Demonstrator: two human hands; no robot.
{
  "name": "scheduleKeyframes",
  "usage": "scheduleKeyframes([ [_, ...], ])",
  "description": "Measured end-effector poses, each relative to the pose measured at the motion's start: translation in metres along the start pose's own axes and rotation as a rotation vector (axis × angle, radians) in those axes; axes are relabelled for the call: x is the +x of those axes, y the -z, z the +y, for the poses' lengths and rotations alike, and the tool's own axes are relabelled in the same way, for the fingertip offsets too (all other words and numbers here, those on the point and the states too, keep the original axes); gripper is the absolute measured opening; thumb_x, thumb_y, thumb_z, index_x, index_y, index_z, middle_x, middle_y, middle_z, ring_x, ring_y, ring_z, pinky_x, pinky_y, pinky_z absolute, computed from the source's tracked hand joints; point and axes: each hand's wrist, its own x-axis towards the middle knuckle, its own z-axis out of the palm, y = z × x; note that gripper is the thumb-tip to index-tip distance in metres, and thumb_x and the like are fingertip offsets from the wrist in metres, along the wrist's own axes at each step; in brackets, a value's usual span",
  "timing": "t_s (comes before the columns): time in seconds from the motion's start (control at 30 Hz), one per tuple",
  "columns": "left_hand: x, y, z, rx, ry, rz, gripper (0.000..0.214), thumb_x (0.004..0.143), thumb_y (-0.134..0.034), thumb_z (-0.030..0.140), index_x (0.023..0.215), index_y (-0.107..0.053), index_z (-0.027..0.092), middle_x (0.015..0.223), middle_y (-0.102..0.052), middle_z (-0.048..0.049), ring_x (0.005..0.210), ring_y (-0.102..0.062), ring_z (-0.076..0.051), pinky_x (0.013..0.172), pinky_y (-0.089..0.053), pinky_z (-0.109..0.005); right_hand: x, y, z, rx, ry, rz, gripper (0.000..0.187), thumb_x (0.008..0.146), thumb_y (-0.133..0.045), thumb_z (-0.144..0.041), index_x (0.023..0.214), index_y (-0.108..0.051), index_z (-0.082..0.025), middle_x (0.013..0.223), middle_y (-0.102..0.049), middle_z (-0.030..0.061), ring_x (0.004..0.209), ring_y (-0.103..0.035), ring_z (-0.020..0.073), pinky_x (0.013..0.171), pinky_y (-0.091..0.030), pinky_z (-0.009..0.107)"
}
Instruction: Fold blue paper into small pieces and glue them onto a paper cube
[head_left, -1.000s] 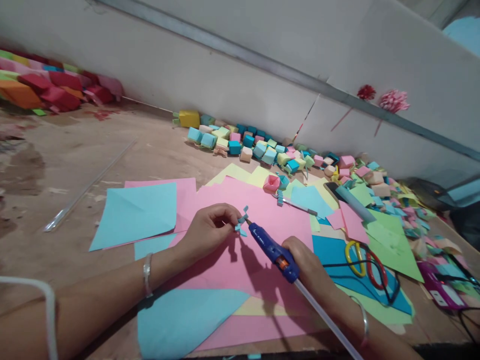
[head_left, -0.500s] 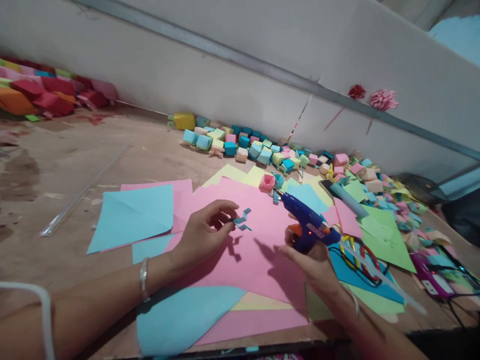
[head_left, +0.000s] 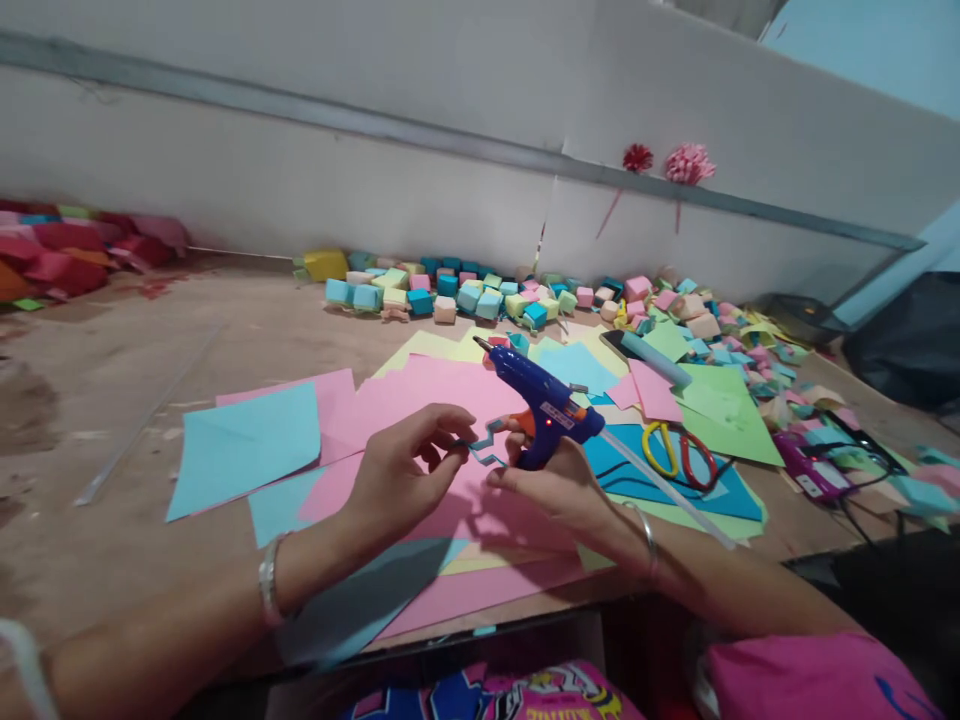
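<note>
My left hand (head_left: 415,458) pinches one end of a small folded blue paper strip (head_left: 489,447) above pink sheets (head_left: 442,385). Wrapped round the handle of a blue hot glue gun (head_left: 541,400) is my right hand (head_left: 559,485). Its thumb and a fingertip come up to the free end of the strip; whether they touch it I cannot tell. The gun's nozzle points up and left, and a long clear glue stick (head_left: 667,488) sticks out of its back. Behind the nozzle, a small pink paper cube and a blue paper piece (head_left: 519,343) are partly hidden.
Small paper cubes (head_left: 445,308) line the wall. Scissors (head_left: 679,457) with yellow and red handles lie on blue paper at right, near a purple device with cables (head_left: 814,467). Blue paper (head_left: 244,440) lies at left; red paper shapes (head_left: 71,262) are piled at far left.
My right hand has brought the glue gun left, close to my left hand and the strip. The gun's nozzle now covers part of the pink cube. The camera view has shifted.
</note>
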Motion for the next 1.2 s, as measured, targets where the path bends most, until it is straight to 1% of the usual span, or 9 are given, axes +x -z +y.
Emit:
scheduleKeyframes([
  [0.13,-0.008,0.002,-0.001,0.007,-0.014,0.024,0.02,0.078,-0.06,0.008,0.095,-0.06,0.018,0.087,-0.068,-0.0005,0.063,-0.063,-0.008,0.051,-0.049,-0.018,0.006,-0.003,-0.003,0.004,0.035,-0.081,0.035,0.066,-0.077,-0.027,0.096,-0.06,-0.022,0.072,-0.05,-0.0043,0.065,-0.045,0.0114,0.058,-0.041,0.028],
  [0.33,-0.02,0.01,-0.008,0.017,0.007,0.022,0.021,0.079,-0.058,0.008,0.098,-0.06,0.018,0.083,-0.069,-0.0011,0.065,-0.063,-0.01,0.053,-0.049,-0.019,0.01,-0.01,-0.002,0.063,0.022,-0.071,0.034,0.065,-0.075,-0.024,0.094,-0.057,-0.021,0.081,-0.056,-0.0022,0.07,-0.05,0.0122,0.063,-0.043,0.029],
  [0.47,-0.023,0.012,-0.011,0.002,-0.012,0.023,0.023,0.08,-0.058,0.008,0.1,-0.061,0.018,0.083,-0.07,-0.0012,0.066,-0.063,-0.01,0.054,-0.049,-0.019,0.011,-0.013,0.002,0.128,-0.043,-0.075,0.036,0.064,-0.077,-0.023,0.094,-0.057,-0.022,0.086,-0.057,-0.0014,0.078,-0.054,0.0138,0.071,-0.046,0.031],
  [0.57,-0.023,0.011,-0.012,-0.044,0.006,-0.001,0.022,0.079,-0.058,0.008,0.099,-0.062,0.018,0.084,-0.071,-0.0019,0.067,-0.064,-0.01,0.055,-0.05,-0.02,0.012,-0.013,0.004,0.119,-0.09,-0.055,0.041,0.065,-0.077,-0.024,0.102,-0.058,-0.023,0.081,-0.055,-0.0027,0.074,-0.053,0.0131,0.068,-0.046,0.03],
  [0.7,-0.022,0.01,-0.015,-0.112,0.079,-0.026,0.02,0.078,-0.061,0.011,0.097,-0.063,0.017,0.09,-0.071,-0.0038,0.068,-0.064,-0.011,0.057,-0.051,-0.021,0.013,-0.012,0.005,0.221,-0.096,-0.085,0.055,0.067,-0.076,-0.023,0.117,-0.055,-0.024,0.077,-0.055,-0.0049,0.069,-0.052,0.0109,0.064,-0.044,0.027],
  [0.9,-0.02,0.007,-0.018,-0.098,0.135,-0.005,0.011,0.077,-0.065,0.013,0.087,-0.066,0.017,0.083,-0.071,-0.0025,0.065,-0.062,-0.011,0.056,-0.049,-0.022,0.015,-0.013,0.012,0.165,-0.117,-0.08,0.054,0.069,-0.075,-0.025,0.12,-0.056,-0.024,0.072,-0.055,-0.0057,0.063,-0.049,0.0102,0.058,-0.041,0.025],
  [0.97,-0.02,0.007,-0.018,-0.066,0.133,0.011,0.009,0.076,-0.066,0.013,0.083,-0.067,0.018,0.082,-0.072,-0.0021,0.069,-0.064,-0.013,0.059,-0.05,-0.023,0.015,-0.013,0.014,0.138,-0.115,-0.074,0.053,0.07,-0.075,-0.026,0.12,-0.056,-0.024,0.072,-0.056,-0.005,0.065,-0.05,0.0114,0.059,-0.043,0.026],
  [1.1,-0.02,0.009,-0.018,-0.03,0.11,-0.001,0.008,0.076,-0.067,0.015,0.083,-0.069,0.019,0.086,-0.073,-0.0036,0.084,-0.067,-0.018,0.08,-0.053,-0.032,0.014,-0.012,0.015,0.137,-0.122,-0.075,0.054,0.07,-0.076,-0.029,0.12,-0.056,-0.023,0.074,-0.057,-0.0042,0.066,-0.051,0.0117,0.06,-0.044,0.027],
  [1.2,-0.019,0.01,-0.017,-0.018,0.105,-0.064,0.01,0.077,-0.066,0.016,0.086,-0.07,0.019,0.089,-0.074,-0.0044,0.085,-0.067,-0.019,0.081,-0.053,-0.033,0.011,-0.013,0.012,0.171,-0.145,-0.099,0.051,0.07,-0.076,-0.029,0.118,-0.057,-0.023,0.075,-0.057,-0.0043,0.066,-0.052,0.0113,0.064,-0.045,0.028],
])
